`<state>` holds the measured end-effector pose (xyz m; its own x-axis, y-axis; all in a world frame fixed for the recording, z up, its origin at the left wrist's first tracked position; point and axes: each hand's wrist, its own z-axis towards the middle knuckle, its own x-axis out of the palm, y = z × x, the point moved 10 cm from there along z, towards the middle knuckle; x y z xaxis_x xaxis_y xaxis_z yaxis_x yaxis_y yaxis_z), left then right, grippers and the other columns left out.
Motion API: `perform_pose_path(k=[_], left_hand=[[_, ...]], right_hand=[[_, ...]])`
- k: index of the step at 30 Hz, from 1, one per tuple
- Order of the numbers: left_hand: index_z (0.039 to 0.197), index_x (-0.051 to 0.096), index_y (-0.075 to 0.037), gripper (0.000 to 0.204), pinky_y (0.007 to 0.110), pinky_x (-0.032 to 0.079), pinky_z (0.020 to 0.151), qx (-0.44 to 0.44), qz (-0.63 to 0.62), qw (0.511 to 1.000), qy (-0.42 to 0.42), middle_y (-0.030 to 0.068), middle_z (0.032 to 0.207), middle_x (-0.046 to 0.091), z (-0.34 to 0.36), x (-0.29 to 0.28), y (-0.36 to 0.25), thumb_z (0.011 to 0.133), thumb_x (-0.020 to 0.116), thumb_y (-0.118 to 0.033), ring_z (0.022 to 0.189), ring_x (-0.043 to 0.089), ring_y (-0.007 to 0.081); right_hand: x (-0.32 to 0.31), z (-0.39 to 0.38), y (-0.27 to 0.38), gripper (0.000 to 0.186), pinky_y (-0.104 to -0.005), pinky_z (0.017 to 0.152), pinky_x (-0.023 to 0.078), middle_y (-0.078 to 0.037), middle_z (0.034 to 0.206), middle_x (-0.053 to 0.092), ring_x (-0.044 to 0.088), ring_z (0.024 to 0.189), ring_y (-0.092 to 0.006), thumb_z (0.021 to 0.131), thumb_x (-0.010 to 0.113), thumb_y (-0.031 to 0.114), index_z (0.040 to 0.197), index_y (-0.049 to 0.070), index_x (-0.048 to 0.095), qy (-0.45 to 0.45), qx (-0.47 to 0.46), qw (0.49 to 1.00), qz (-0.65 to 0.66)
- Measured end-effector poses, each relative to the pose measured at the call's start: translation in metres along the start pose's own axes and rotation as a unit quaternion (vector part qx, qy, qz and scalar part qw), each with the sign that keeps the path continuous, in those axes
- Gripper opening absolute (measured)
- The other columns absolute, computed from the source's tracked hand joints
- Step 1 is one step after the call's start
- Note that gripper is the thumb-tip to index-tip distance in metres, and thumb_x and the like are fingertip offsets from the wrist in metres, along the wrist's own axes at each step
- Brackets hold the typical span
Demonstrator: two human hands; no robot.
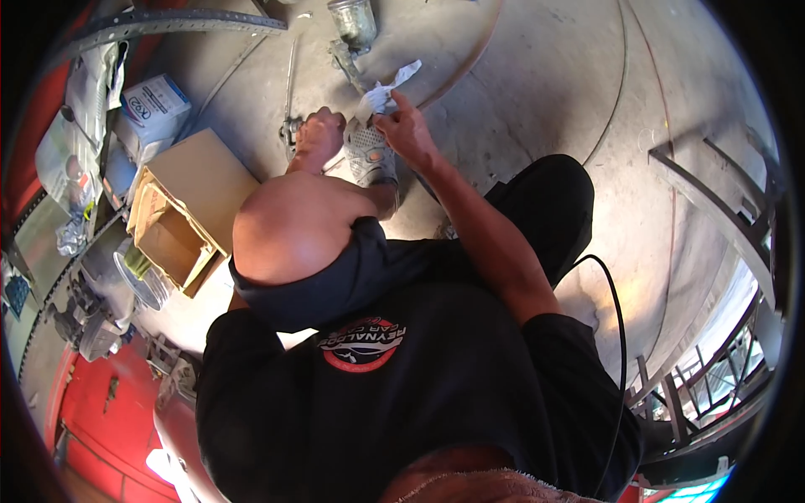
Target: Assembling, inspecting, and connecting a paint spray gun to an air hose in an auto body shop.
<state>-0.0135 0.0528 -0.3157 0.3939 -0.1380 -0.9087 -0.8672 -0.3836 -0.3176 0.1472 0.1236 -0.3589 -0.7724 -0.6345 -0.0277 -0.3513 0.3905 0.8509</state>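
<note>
My right hand (407, 134) pinches a crumpled white piece of cloth or paper (384, 96) just above the toe of my grey perforated shoe (369, 158). Past the cloth lies a dusty grey tool (344, 59) that looks like a spray gun, with a round cup (354, 23) at its far end. Beyond my bent, bare knee, my left hand (321, 132) is closed and low to the floor. Its fingers curl out of sight, so what they hold is hidden. Beside it stands a small metal part (291, 132) with a thin rod rising away.
An open cardboard box (201, 172) sits left of my knee, with a blue-and-white box (153, 109) behind it and a clear plastic tub (141, 272) nearer. A perforated metal strip (168, 25) crosses the far left. Hoses (620, 92) run over the concrete floor; a dark metal frame (713, 197) stands right.
</note>
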Motion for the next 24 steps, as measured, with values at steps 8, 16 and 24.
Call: perform_pose_path(k=[8,16,24], left_hand=[[0.113,0.071,-0.011,0.029,0.030,0.052,0.066,-0.075,-0.288,0.954,0.036,0.0070,0.076,0.064,0.023,-0.015,-0.050,0.088,0.075,-0.025,0.068,0.061,0.0122],[0.090,0.070,-0.007,0.013,0.039,0.055,0.066,-0.055,-0.046,0.995,-0.069,0.0150,0.086,0.070,-0.007,-0.028,-0.004,0.087,0.072,-0.019,0.073,0.069,0.0316],[0.107,0.072,-0.008,0.025,0.040,0.054,0.073,-0.018,-0.281,0.958,-0.047,0.0146,0.087,0.069,0.030,-0.049,-0.062,0.087,0.073,-0.023,0.079,0.069,0.0293]], right_hand=[[-0.004,-0.004,0.017,0.076,-0.0407,0.070,0.055,-0.023,0.083,0.070,0.071,0.077,-0.0345,0.080,0.074,0.016,0.143,-0.008,0.041,-0.005,-0.032,0.996,-0.081],[-0.017,-0.005,0.012,0.078,-0.0403,0.072,0.055,-0.023,0.087,0.071,0.071,0.078,-0.0348,0.078,0.076,0.017,0.143,-0.009,0.041,-0.014,0.012,0.999,-0.041],[-0.012,0.002,0.004,0.076,-0.0415,0.078,0.054,-0.024,0.093,0.071,0.071,0.087,-0.0357,0.077,0.077,0.018,0.141,-0.008,0.045,-0.010,0.001,0.998,-0.062]])
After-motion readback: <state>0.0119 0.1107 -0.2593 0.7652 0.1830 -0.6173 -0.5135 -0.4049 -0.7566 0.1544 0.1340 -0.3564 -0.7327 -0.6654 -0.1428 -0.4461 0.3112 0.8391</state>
